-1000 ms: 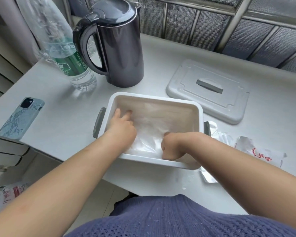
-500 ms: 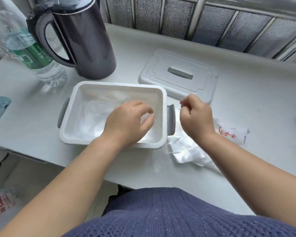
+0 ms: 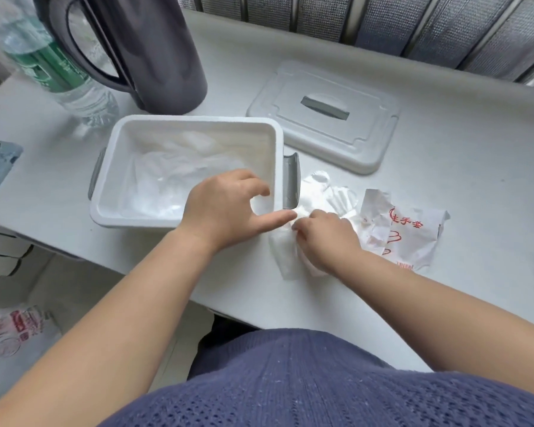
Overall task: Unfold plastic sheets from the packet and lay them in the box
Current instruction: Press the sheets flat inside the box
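Pinching the upper edge of the folded sheets (image 3: 285, 257), the right hand (image 3: 327, 238) has its fingers curled and close together on the thin film, just right of the centre of the frame. The left hand (image 3: 228, 211) hovers over the lower right corner of the box (image 3: 198, 120). Its fingers are loosely bent and a little apart and hold nothing. Its straight thumb points to the right and reaches the same edge of the sheets, though real contact cannot be told. The folded sheets lie on the table (image 3: 444, 149), close against the right side of the box below its grey handle (image 3: 291, 180). The opened sheets (image 3: 179, 177) lie crumpled on the bottom of the box. The film looks very light, soft and slippery, milky and half transparent, so it probably clings to itself and slides on the smooth table. It seems best to take one layer at a free corner with two fingertips and draw it apart gently, because a hard pull may tear it. The box is a white rectangular tub of stiff plastic with rounded corners. At the right lies the torn packet (image 3: 404, 232), thin and crinkled, with red print. The flat lid (image 3: 324, 118) rests at the upper right of the box, and a dark smooth kettle (image 3: 145, 50) stands at the upper left.
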